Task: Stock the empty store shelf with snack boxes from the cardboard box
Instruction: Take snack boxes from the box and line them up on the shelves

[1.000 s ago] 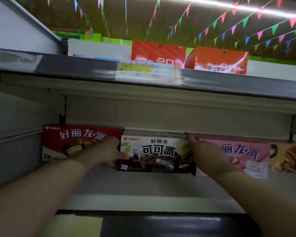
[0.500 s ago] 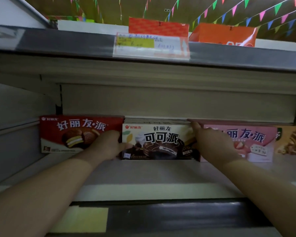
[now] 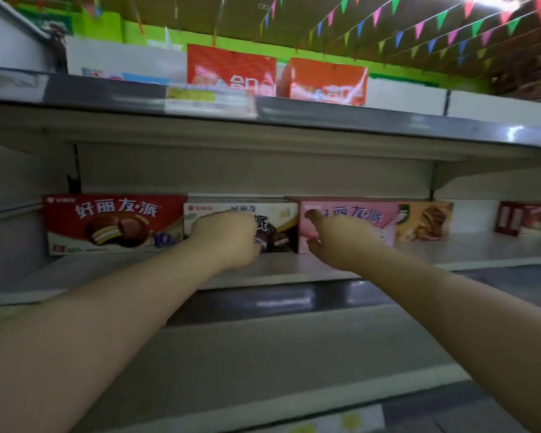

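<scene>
Red, white, pink and tan snack boxes stand in a row at the back of the shelf point(image 3: 294, 270), faces toward the aisle. The red box point(image 3: 113, 225) is at the left end, the white box point(image 3: 275, 226) next to it and touching, then the pink box point(image 3: 356, 217), then the tan box point(image 3: 425, 220). Further right and apart from the row stands a dark red box point(image 3: 527, 218), blurred.

Both bare forearms reach in from below. The left hand point(image 3: 228, 237) covers the middle of the white box's face, knuckles toward the camera and fingers bent in toward the box; whether they actually grip it or only press on it cannot be told, since the hand hides the contact and the picture is blurred. The right hand point(image 3: 334, 239) is at the left end of the pink box, by the seam with the white box, its thumb raised near the box's upper corner and fingers loosely curled below; it seems to hold nothing, and contact with the box is unclear.

Overhead, the upper shelf's grey edge point(image 3: 388, 120) carries a price tag point(image 3: 210, 100), and two orange-red packs point(image 3: 278, 76) stand on top. Coloured bunting point(image 3: 419, 29) hangs from the ceiling. The cardboard box is out of view
</scene>
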The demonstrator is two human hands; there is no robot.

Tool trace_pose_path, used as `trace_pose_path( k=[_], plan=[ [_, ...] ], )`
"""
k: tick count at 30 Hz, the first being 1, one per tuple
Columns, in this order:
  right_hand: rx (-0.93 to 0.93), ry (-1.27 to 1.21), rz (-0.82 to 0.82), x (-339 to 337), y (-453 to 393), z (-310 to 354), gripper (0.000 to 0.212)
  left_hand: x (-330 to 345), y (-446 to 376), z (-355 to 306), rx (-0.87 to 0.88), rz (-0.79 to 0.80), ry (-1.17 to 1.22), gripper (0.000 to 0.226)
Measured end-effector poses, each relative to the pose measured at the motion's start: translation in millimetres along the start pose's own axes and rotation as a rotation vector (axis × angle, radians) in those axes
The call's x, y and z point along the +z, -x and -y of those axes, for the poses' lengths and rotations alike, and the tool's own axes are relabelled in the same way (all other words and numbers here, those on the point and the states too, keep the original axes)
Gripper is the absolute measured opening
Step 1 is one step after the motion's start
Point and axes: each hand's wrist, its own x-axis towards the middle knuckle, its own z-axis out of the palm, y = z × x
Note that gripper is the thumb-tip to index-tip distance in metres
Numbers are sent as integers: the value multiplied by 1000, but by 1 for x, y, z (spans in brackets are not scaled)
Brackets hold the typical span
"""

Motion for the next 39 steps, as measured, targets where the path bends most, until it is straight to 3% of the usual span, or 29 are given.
trace_pose_path(
  k=[6,9,13,19,21,26,30,33,36,39],
  plan=[
    [47,6,-22,-38,107,-40,33,-16,59,-88,176,-129,233,24],
    [127,-37,45,-39,167,-63,31,-5,90,-135,221,-63,352,24],
    [268,-204,295,-4,264,-99,24,43,150,-210,291,213,470,27],
    [458,-297,728,94,403,-119,29,141,265,-279,433,661,426,29],
    [540,-343,841,122,439,-120,28,173,296,-290,423,762,422,28],
    [711,-448,948,206,510,-118,32,259,347,-301,325,993,509,18],
    [909,-556,1019,259,561,-102,6,312,386,-302,276,1122,518,18],
    [894,-539,1085,296,592,-87,19,353,413,-307,263,1258,528,21],
    [928,-575,1063,321,614,-71,27,382,423,-320,120,1313,636,15],
    [1009,-659,1046,354,638,-59,14,407,432,-351,-46,1359,808,7]
  ],
)
